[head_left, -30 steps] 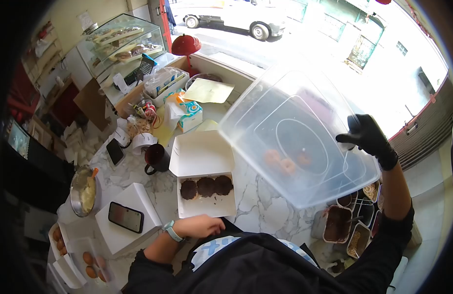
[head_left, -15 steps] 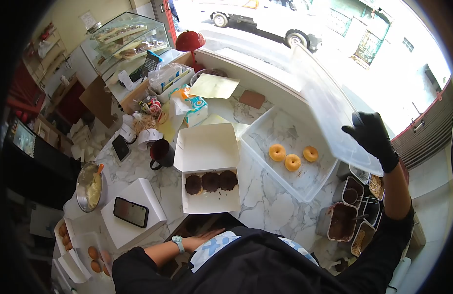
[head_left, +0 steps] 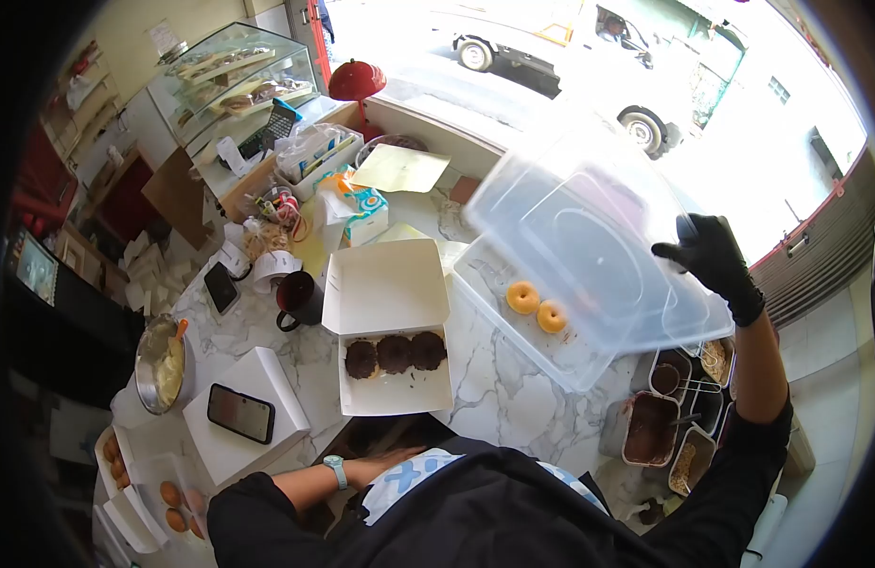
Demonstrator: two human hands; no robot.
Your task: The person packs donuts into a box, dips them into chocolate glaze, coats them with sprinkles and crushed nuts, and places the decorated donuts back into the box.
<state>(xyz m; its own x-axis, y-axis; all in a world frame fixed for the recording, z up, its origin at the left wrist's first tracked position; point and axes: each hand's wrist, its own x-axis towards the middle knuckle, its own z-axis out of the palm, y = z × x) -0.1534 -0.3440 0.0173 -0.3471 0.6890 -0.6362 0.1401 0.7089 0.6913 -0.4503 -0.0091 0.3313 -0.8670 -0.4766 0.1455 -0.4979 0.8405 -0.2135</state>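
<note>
In a black glove, my right hand (head_left: 710, 263) is closed on the right edge of a translucent plastic lid (head_left: 589, 256). The tilted lid hangs over the clear plastic tub (head_left: 577, 375), covering much of its far and right side. Two plain ring doughnuts (head_left: 537, 307) show on the tub's floor. My left hand (head_left: 392, 464), bare with a watch at the wrist, lies flat against the blue-and-white apron at my waist, fingers partly hidden. Left of the tub stands an open white cardboard box (head_left: 387, 275) with three chocolate-topped doughnuts (head_left: 395, 354) in a row.
Metal containers of chocolate (head_left: 651, 428) and toppings stand at the right. To the left are a dark mug (head_left: 299, 297), a phone (head_left: 240, 413) on a white box, and a bowl of cream (head_left: 163, 364). A red lamp (head_left: 357, 81) stands by the window, with a truck outside.
The lid has swung down from near upright to lean over the tub, hiding one of the three plain doughnuts. My left hand stays at my waist. The truck outside moved right.
</note>
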